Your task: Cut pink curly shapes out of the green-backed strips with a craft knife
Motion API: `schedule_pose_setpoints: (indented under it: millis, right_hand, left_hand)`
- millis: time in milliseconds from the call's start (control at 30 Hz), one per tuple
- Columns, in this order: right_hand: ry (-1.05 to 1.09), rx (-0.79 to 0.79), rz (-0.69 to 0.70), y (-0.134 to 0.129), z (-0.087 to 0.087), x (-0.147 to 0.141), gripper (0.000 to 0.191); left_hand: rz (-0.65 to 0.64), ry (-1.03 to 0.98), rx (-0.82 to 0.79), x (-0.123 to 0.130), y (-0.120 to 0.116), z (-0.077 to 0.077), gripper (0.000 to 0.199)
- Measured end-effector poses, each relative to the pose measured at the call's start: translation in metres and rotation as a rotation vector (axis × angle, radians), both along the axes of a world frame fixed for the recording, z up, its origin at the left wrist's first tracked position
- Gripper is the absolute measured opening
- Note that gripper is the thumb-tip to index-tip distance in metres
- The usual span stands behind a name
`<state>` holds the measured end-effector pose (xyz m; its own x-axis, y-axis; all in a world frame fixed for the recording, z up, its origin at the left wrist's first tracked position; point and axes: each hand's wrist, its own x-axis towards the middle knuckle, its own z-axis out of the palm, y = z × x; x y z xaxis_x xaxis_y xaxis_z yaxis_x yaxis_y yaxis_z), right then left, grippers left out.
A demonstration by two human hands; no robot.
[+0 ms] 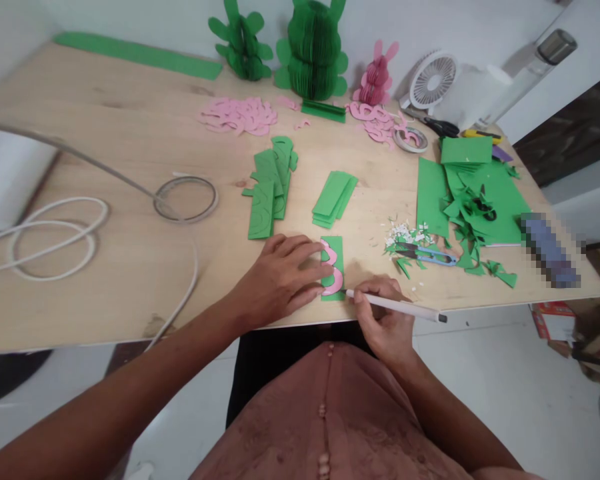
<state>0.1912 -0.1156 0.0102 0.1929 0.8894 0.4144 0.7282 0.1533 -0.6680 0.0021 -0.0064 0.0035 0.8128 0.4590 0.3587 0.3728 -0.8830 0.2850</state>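
A small green paper strip (pixel 338 250) lies at the table's front edge with a pink curved paper shape (pixel 335 281) on top of it. My left hand (pixel 285 277) rests flat beside them, fingers spread, fingertips on the pink shape and the strip's left side. A white pen (pixel 400 306) is held in my right hand (pixel 386 320), its tip at the strip's lower right edge. Behind the strip sit a stack of plain green strips (pixel 334 198) and, farther left, green pieces with drawn outlines (pixel 263 210).
Blue-handled snips (pixel 430 255) lie among paper scraps at right, near green sheets (pixel 505 200) and a phone (pixel 550 250). Pink cutouts (pixel 240 115), green paper figures (pixel 314 53) and a fan (pixel 433 80) are at the back. A cable (pixel 55 203) coils at left.
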Motion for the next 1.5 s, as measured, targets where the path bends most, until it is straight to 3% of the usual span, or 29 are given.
schedule_pose_setpoints:
  millis: [1333, 1500]
  right_hand:
    - [-0.003, -0.008, -0.081, 0.0008, -0.0016, -0.002, 0.012]
    - [0.062, -0.023, 0.005, -0.0007, -0.0001, 0.0017, 0.009]
  left_hand:
    - [0.004, 0.012, -0.009, 0.0, 0.0006, -0.0027, 0.027]
    - [0.001, 0.016, -0.009, -0.0002, 0.0008, -0.0022, 0.027]
